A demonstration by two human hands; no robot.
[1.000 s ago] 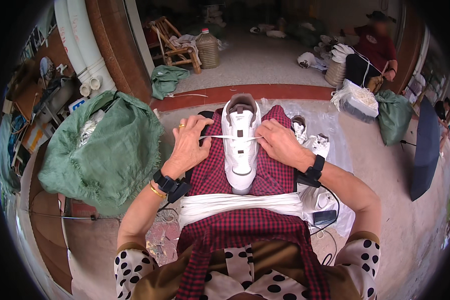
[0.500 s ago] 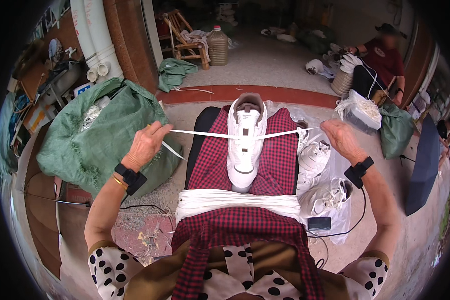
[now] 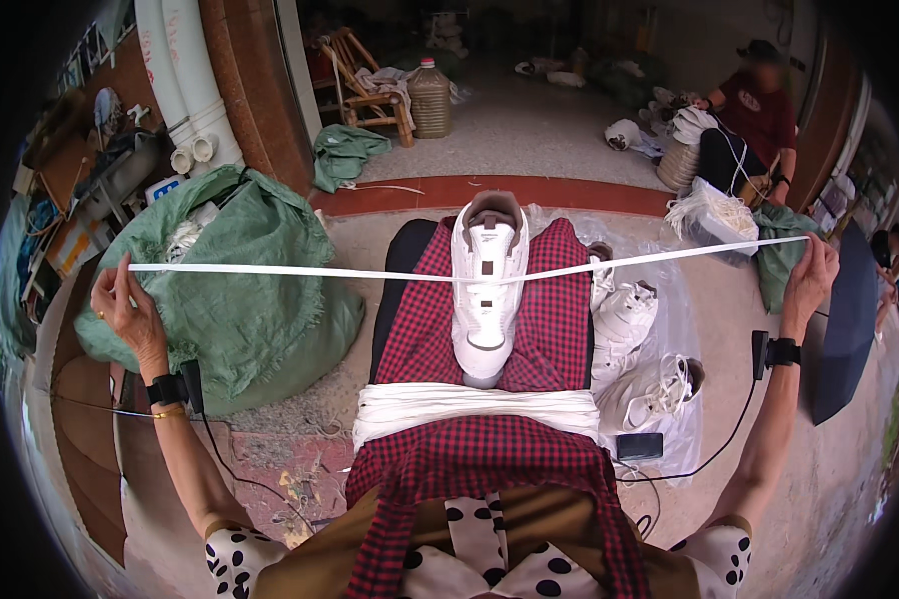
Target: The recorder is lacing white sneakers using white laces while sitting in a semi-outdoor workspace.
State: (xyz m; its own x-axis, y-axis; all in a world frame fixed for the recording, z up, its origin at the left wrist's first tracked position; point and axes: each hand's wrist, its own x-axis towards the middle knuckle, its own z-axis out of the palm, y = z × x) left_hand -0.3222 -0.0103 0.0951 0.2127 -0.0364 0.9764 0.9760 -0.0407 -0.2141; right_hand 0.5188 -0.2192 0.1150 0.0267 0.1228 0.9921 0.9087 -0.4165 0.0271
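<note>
1. On red-and-black checked cloth [image 3: 410, 344], found white low-cut shoe [image 3: 487, 324] resting sole-down, toe toward lower edge of view.
2. Saw flat white fabric lace [image 3: 300, 271] drawn nearly straight across it, pinched between closed fingertips of left hand [image 3: 130, 304] and right hand [image 3: 812, 280].
3. Judged lace light, limp, perhaps slippery; best gripped near ends. Judged shoe light, firmer at toe; best steadied by sides.
4. Could not make out sole, lace's threading, or lace tips within pinches.
</note>
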